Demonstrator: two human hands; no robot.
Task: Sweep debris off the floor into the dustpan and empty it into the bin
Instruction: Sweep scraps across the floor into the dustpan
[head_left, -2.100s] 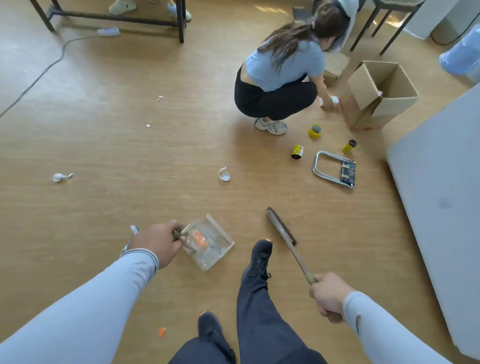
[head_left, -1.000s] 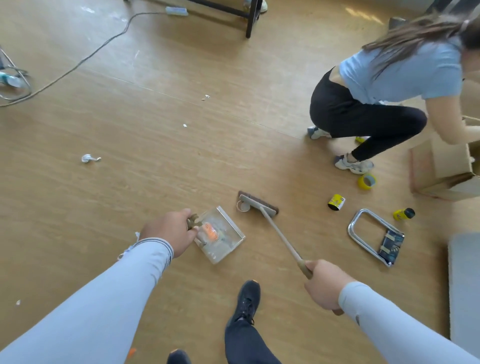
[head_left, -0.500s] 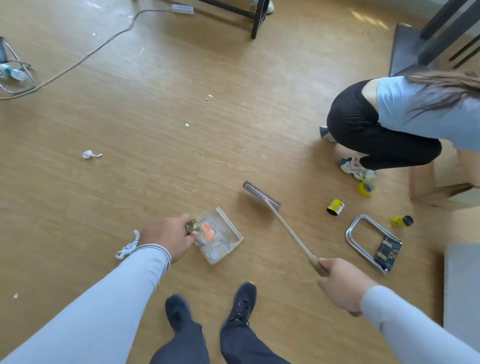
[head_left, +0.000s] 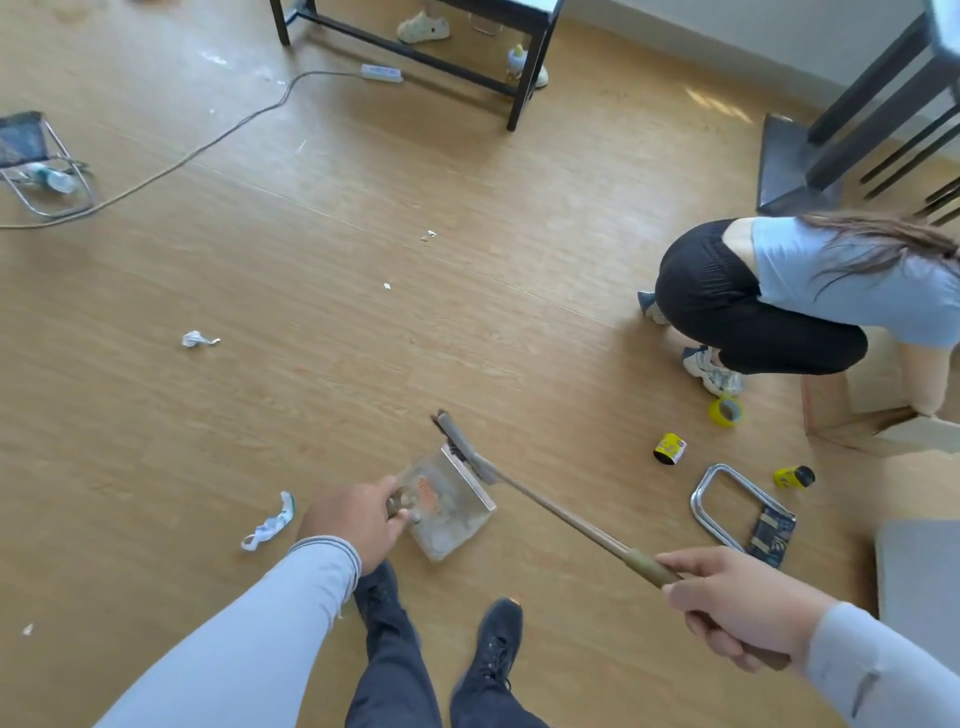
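My left hand (head_left: 358, 519) grips the short handle of a clear dustpan (head_left: 452, 506) resting on the wooden floor just ahead of my feet. An orange scrap and pale bits lie inside the pan. My right hand (head_left: 737, 608) holds the long wooden handle of a broom (head_left: 561, 512). The dark broom head (head_left: 462, 447) touches the dustpan's far lip. Loose debris lies on the floor: a crumpled white-blue strip (head_left: 267, 527) left of the pan, a crumpled paper (head_left: 196, 340) farther left, and small white crumbs (head_left: 386, 286). No bin is in view.
A person (head_left: 789, 296) crouches at the right by a cardboard box (head_left: 872, 426). Tape rolls (head_left: 725, 411), a yellow can (head_left: 669, 449) and a folded metal stool (head_left: 737, 514) lie near them. A cable (head_left: 171, 161) crosses the floor at the left. A black table frame (head_left: 415, 52) stands at the back.
The broom head has swept back toward me to the dustpan's lip. The white curled scrap seen earlier on the floor is no longer visible there. My view has tilted up.
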